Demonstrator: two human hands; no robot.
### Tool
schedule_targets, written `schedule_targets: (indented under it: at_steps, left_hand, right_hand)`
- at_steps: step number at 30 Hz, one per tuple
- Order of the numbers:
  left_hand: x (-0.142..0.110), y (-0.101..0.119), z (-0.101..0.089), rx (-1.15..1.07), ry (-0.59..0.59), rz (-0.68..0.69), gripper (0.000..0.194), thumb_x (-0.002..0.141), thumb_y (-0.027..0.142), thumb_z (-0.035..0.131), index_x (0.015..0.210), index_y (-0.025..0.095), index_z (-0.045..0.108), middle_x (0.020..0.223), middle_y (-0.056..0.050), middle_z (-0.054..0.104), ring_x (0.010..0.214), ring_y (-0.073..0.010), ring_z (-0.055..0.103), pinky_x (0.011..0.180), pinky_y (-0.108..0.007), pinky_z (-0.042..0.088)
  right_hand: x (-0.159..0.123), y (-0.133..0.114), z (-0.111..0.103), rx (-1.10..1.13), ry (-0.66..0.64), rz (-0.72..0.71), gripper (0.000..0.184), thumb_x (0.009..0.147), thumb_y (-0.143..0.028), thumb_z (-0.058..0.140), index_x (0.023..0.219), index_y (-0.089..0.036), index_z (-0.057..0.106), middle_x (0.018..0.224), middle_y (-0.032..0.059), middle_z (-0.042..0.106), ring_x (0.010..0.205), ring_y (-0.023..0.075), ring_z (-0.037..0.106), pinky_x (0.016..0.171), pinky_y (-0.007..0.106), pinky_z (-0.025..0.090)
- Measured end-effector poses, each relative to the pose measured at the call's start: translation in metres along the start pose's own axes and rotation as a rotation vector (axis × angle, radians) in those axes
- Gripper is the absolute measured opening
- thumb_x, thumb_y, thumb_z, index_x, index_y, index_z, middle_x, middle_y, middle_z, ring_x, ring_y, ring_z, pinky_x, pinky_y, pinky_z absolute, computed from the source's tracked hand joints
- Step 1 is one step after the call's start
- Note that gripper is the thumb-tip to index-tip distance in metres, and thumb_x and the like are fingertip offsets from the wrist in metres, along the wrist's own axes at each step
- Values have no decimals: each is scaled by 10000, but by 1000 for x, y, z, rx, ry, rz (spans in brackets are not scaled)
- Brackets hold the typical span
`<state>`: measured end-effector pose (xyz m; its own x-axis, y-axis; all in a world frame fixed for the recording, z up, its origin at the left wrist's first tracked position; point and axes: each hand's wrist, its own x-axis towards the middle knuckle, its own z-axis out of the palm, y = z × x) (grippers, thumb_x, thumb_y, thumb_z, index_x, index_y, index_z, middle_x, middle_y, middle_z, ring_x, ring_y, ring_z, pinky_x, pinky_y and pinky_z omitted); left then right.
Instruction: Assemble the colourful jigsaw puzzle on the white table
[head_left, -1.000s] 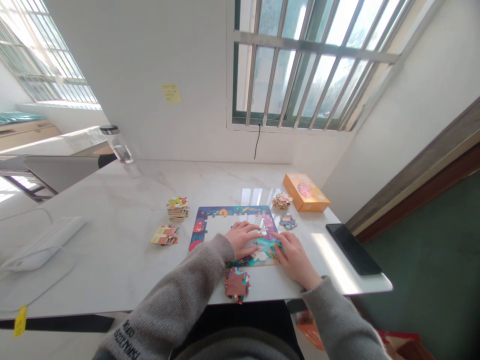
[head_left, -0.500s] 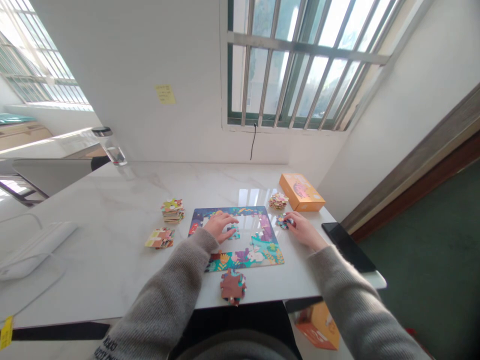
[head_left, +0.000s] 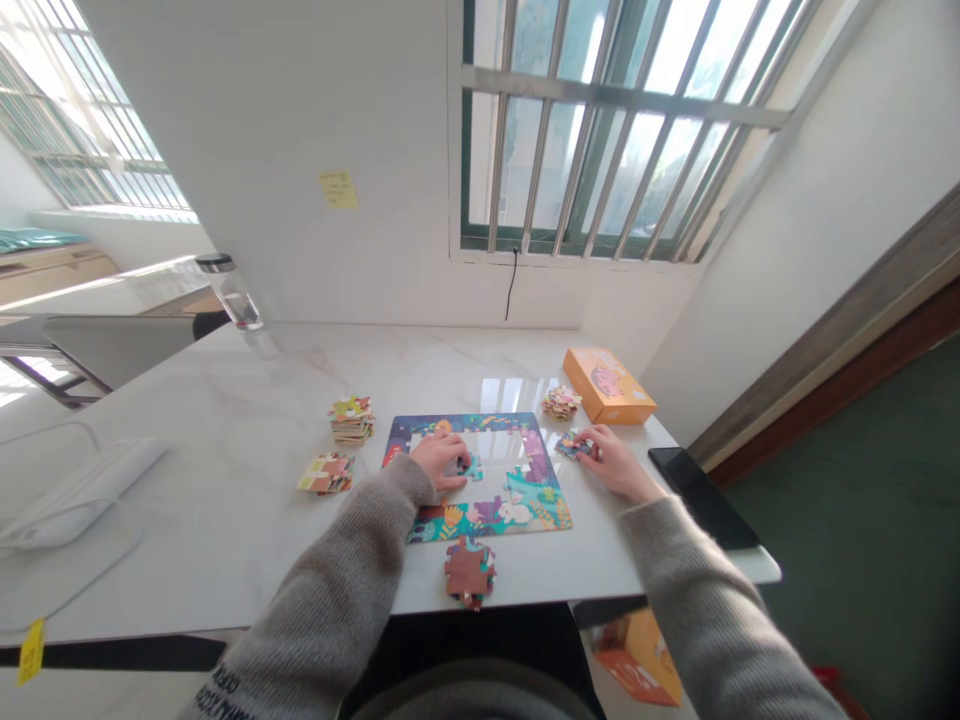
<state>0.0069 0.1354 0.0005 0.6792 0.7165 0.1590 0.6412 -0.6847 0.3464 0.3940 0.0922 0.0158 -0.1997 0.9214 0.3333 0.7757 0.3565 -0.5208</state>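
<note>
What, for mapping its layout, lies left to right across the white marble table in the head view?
White plastic object → stack of multicoloured jigsaw pieces → blue-bordered jigsaw board → orange cardboard box → flat black tablet

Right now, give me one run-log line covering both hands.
left hand: fingertips at teal jigsaw piece | right hand: fingers at loose jigsaw pieces | board: partly built jigsaw border

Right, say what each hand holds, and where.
Left hand: nothing visible, beside a teal cardboard jigsaw piece. Right hand: fingertips on a small pile of blue jigsaw pieces; grip cannot be told.
</note>
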Motion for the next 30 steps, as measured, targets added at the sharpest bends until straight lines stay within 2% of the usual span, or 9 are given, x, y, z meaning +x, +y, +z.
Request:
schedule_targets:
  at_steps: [4, 8, 13, 18, 23, 26, 30]
  left_hand:
    - [-2, 1, -4, -11, -7, 7, 229, 745, 296, 749, 956, 235, 683, 1075, -45, 655, 1036, -247, 541, 1061, -452, 371]
    - [-2, 3, -6, -14, -20, 18, 224, 760, 306, 735, 964, 232, 679, 1077, -51, 656, 1038, -250, 551, 1059, -454, 383]
    - [-2, 5, -5, 2, -15, -9, 226, 758, 295, 744, 964, 228, 679, 1075, -55, 651, 1047, -257, 562, 1070, -470, 378]
    - [-3, 4, -6, -13, -19, 16, 233, 775, 314, 726, 989, 237, 678, 1087, -52, 648, 1049, -253, 560, 1070, -459, 386]
    - [-3, 5, -8, -10, -35, 0, 237, 773, 308, 723, 995, 238, 679, 1092, -55, 647, 1058, -261, 561, 1063, -462, 393]
    - [-3, 4, -8, -12, -29, 3, 245, 772, 305, 724, 1005, 245, 677, 1101, -51, 648, 1060, -260, 559, 1063, -461, 393]
    - [-3, 7, -8, 0, -40, 7, 239, 780, 305, 716, 1007, 241, 679, 1112, -53, 645, 1058, -257, 559, 1058, -457, 393]
  right_hand:
    - [-2, 2, 0, -11, 62, 17, 239, 825, -342, 618, 1017, -210, 673, 908, 40, 621, 574, 132, 513, 620, 304, 499]
    - [-5, 5, 3, -23, 96, 25, 269, 863, -296, 543, 1081, -210, 676, 782, 18, 644, 552, 147, 507, 624, 313, 489]
    - [-9, -1, 2, -39, 156, -15, 260, 917, -290, 473, 967, -188, 706, 787, 36, 596, 632, 166, 542, 662, 327, 486]
    - [-17, -20, 5, 53, -12, -25, 294, 897, -423, 597, 1058, -210, 721, 802, 12, 571, 618, 147, 519, 628, 309, 500]
    - [-21, -27, 4, 6, -134, -57, 395, 818, -436, 727, 1159, -235, 712, 895, 35, 587, 760, 182, 574, 754, 358, 521]
    - [-20, -27, 2, -66, -174, -54, 335, 819, -406, 732, 1116, -252, 718, 829, 10, 572, 778, 188, 573, 791, 371, 494]
    - [-20, -29, 2, -43, -149, -27, 284, 781, -370, 757, 994, -209, 661, 800, -12, 566, 745, 168, 552, 754, 332, 468]
